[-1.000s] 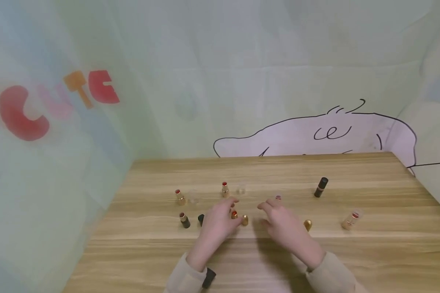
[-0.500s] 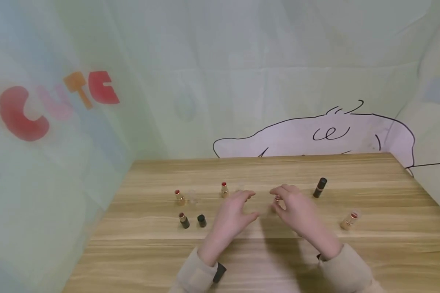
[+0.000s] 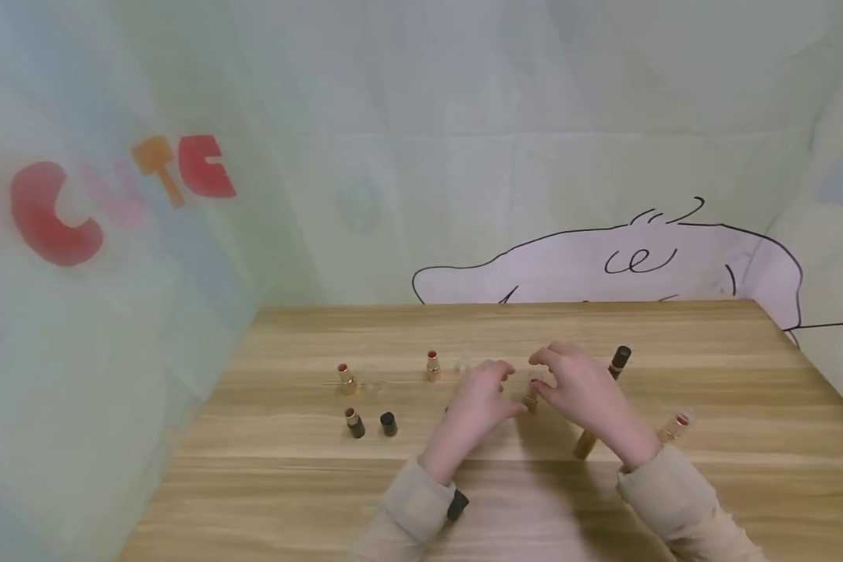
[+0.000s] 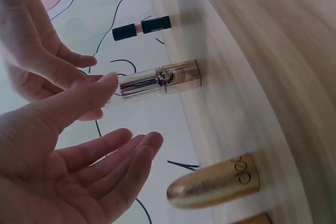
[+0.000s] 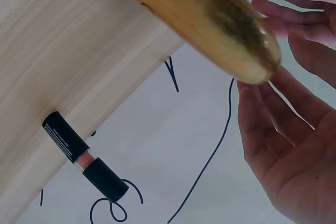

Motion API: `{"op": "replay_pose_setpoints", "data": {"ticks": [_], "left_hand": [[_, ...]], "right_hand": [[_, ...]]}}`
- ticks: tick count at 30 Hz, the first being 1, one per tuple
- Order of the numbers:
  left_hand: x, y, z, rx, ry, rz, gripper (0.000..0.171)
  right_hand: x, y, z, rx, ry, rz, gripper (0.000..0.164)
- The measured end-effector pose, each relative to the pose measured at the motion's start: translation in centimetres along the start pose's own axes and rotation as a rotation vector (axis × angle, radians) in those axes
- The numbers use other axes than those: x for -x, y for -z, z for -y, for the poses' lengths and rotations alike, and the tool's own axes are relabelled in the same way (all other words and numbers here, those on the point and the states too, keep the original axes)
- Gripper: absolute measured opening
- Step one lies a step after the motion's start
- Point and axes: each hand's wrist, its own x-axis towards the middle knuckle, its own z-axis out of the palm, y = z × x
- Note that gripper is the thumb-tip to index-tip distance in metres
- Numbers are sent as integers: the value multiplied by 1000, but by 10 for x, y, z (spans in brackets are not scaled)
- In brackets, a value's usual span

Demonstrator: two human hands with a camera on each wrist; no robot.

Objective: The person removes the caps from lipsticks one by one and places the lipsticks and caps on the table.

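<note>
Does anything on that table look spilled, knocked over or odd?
Nothing looks spilled or knocked over. One small oddity, toward the left: the black lipstick stands upright with its top exposed, while what looks like its black cap stands separately beside it.

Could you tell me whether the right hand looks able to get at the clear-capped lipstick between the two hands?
Probably yes: the right hand is right beside the clear-capped lipstick, and nothing visible seems to block its side; the left hand is close too, so it might crowd the grasp.
</note>
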Motion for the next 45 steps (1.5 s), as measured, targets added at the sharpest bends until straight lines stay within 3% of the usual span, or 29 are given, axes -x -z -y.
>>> {"op": "replay_pose_setpoints", "data": {"ticks": [7, 20, 29, 45], "left_hand": [[-13, -14, -1, -86, 20, 43, 44], [-24, -33, -3, -44, 57, 25, 19], [-29, -40, -3, -28, 93, 36, 18], [-34, -47, 0, 0, 43, 37, 15]], "right_hand": [[-3, -7, -5, -23, 0, 53, 29], [-5, -16, -8, -10, 25, 50, 19], [-5, -16, -8, -27, 23, 41, 11], [1, -15, -18, -69, 9, 11, 9]]}}
